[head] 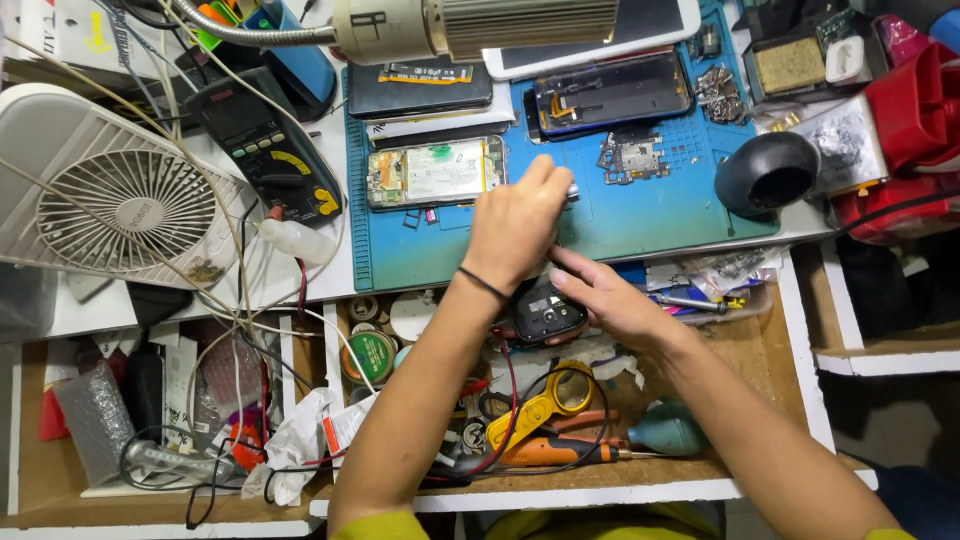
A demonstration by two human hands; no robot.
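Observation:
My left hand (515, 225) reaches over the blue work mat (640, 225), fingers pinched on a small silver piece (572, 190) beside an opened phone (435, 172) with its battery showing. My right hand (605, 298) sits just below the mat's front edge. Its fingers lie along the top of a small black device (545, 312) and its thumb is under it. My left wrist crosses over part of that device. A loose circuit board (632, 155) and a bare phone frame (610, 92) lie further back on the mat.
A white fan (120, 200), a black multimeter (265, 150) and a white squeeze bottle (295, 238) stand at left. A lamp head (470, 25) hangs over the back. A black round cup (765, 172) is at right. The open drawer holds a yellow tool (545, 400), a green tin (372, 355) and wires.

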